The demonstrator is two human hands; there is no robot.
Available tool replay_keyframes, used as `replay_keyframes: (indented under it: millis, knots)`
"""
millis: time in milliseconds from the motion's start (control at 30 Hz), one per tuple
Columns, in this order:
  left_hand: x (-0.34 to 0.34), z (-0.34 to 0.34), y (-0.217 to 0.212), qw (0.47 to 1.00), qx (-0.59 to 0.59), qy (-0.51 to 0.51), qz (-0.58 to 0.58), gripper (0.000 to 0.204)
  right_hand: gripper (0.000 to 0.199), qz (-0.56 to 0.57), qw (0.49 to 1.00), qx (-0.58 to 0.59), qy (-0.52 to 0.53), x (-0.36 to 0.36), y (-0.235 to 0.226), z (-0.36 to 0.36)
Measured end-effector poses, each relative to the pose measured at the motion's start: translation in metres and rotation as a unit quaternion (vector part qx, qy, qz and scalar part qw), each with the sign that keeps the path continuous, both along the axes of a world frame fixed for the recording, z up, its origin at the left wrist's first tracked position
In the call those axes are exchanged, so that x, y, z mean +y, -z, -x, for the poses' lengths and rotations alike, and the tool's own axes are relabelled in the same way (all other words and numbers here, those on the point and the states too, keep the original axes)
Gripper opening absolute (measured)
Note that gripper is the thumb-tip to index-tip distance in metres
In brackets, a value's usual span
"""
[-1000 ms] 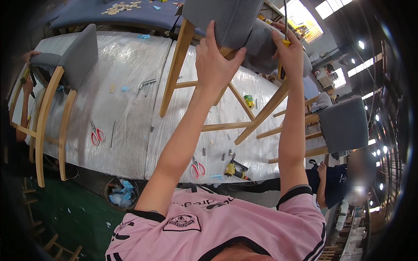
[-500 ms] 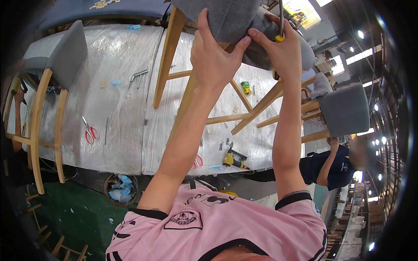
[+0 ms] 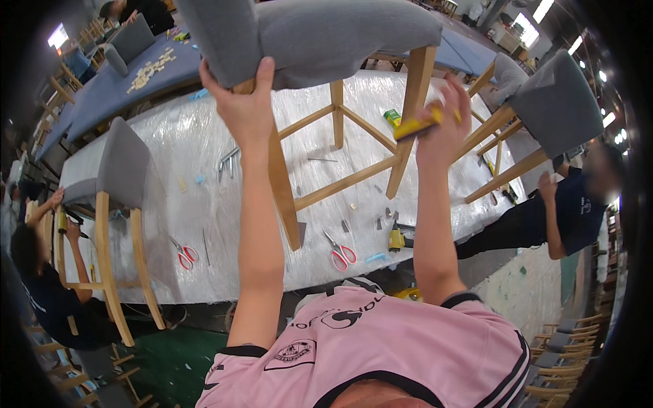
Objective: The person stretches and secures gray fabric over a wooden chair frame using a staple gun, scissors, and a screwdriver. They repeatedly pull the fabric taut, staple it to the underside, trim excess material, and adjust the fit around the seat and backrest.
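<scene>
A grey upholstered chair (image 3: pixel 320 42) with pale wooden legs stands on the plastic-covered table in front of me. My left hand (image 3: pixel 246 112) grips its near left corner, where the backrest meets a wooden leg. My right hand (image 3: pixel 445 122) is raised beside the chair's right leg, its fingers closed round a screwdriver (image 3: pixel 416 127) with a yellow and black handle. The screwdriver's shaft does not show clearly, and the fingers are a little blurred. Behind the right hand lies a small green and yellow box (image 3: pixel 392 118).
Red-handled scissors (image 3: pixel 342 258), a second pair of scissors (image 3: pixel 185 255) and a yellow air stapler (image 3: pixel 396 239) lie on the wrapped table (image 3: pixel 211 224). Co-workers handle another grey chair (image 3: pixel 122 166) at left and one (image 3: pixel 554 102) at right. A blue-topped table (image 3: pixel 102 112) stands behind.
My right hand has come off the upholstery with the screwdriver, whose handle now tilts sideways. My left hand has moved left along the chair, which now stands turned with its seat side-on.
</scene>
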State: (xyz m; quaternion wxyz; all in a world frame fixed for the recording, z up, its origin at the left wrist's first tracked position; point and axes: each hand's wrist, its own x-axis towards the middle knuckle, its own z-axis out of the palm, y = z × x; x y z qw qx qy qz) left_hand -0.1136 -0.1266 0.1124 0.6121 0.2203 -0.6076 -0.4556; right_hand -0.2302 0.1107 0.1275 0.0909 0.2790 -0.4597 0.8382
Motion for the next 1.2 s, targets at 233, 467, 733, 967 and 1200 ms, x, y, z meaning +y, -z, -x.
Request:
replay_keyframes:
  millis: [233, 467, 733, 967, 1200]
  knots:
    - [0.015, 0.011, -0.057, 0.922, -0.013, -0.158, 0.352, 0.074, 0.033, -0.150, 0.934, -0.321, -0.054, 0.145, 0.126, 0.024]
    - [-0.122, 0.160, -0.169, 0.774, -0.485, -0.024, 0.406, 0.079, 0.042, -0.620, 0.746, -0.159, -0.187, 0.185, 0.094, 0.040]
    - [-0.051, 0.181, -0.164, 0.776, -0.492, 0.221, 0.328, 0.072, 0.054, -0.474, 0.843, -0.026, -0.253, 0.152, 0.027, 0.102]
    - [-0.042, 0.180, -0.163, 0.774, -0.494, 0.243, 0.315, 0.070, 0.053, -0.447, 0.857, 0.065, -0.245, 0.095, 0.006, 0.140]
    - [-0.040, 0.181, -0.164, 0.773, -0.491, 0.253, 0.312, 0.068, 0.053, -0.433, 0.860, 0.043, -0.267, 0.093, 0.000, 0.153]
